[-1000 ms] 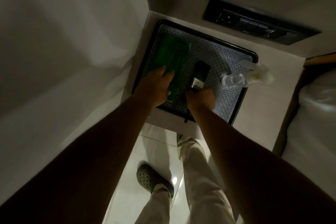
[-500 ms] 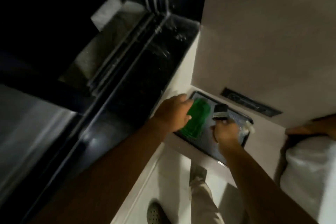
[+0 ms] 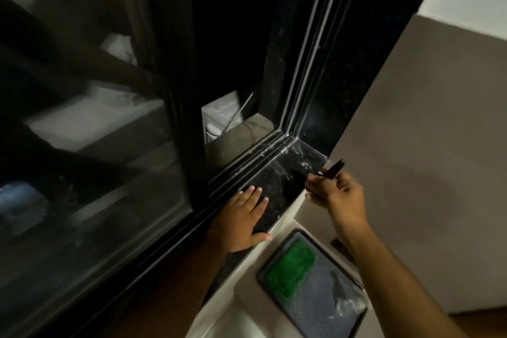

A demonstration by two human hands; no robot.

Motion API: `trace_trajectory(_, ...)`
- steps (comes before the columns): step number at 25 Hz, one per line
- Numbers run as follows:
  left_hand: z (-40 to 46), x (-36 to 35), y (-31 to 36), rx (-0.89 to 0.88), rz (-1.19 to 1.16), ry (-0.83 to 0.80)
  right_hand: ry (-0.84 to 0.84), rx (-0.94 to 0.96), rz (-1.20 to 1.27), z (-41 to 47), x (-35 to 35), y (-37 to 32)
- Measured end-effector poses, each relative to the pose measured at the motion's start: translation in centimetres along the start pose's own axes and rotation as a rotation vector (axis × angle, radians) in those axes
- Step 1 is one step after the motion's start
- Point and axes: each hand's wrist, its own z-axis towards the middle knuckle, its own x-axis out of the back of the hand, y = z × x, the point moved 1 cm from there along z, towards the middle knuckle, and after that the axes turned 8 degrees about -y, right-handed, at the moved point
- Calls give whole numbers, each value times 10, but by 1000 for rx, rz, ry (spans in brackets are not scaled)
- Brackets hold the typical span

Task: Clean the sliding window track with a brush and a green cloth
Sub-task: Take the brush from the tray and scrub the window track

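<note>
The sliding window track [image 3: 247,162] runs along the base of the dark window, with pale specks of dirt near its right corner. My left hand [image 3: 242,218] lies flat, fingers spread, on the black stone sill [image 3: 277,186] beside the track. My right hand [image 3: 333,188] holds a small dark brush [image 3: 333,169] in the air just right of the sill's corner. The folded green cloth [image 3: 290,271] lies on a patterned tray [image 3: 315,307] below the sill, touched by neither hand.
A clear bottle [image 3: 344,299] lies on the tray's right side. The sliding glass pane [image 3: 96,132] fills the left; a gap [image 3: 233,118] stands open next to it. A grey wall [image 3: 425,159] rises on the right, and a black wall socket panel [image 3: 340,245] shows behind my right forearm.
My left hand left the green cloth on the tray and came to rest on the sill. My right hand lifted the brush from the tray up to the sill's corner. The view swung up to the window.
</note>
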Motion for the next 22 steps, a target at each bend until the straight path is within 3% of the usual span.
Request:
trace_trajectory(2, 4, -10, -2, 30, -15, 12, -2, 80, -174, 15, -9, -7)
trace_trajectory(6, 11, -13, -7, 29, -14, 85, 49, 312, -763, 57, -20, -15)
trace_trajectory(9, 12, -18, -9, 20, -51, 136, 66, 279, -599, 87, -29, -21)
trace_trajectory(12, 13, -23, -10, 11, -82, 176, -292, 93, -396, 99, -58, -30)
trace_trajectory(15, 15, -21, -13, 12, -108, 188, -715, -82, -557, 96, -94, -16)
trace_trajectory(16, 15, -22, -13, 12, -115, 192, -769, -5, -764, 100, -99, -11)
trace_trajectory(18, 14, -22, -12, 17, -126, 192, -645, 300, -1221, 126, -96, -16)
trace_trajectory(19, 14, -22, -11, 18, -128, 196, -535, 385, -1290, 136, -92, -26)
trace_trajectory(21, 16, -22, -12, 19, -119, 206, -475, 397, -1104, 143, -88, -42)
trace_trajectory(22, 16, -21, -13, 19, -113, 202, -561, 305, -935, 137, -92, -43)
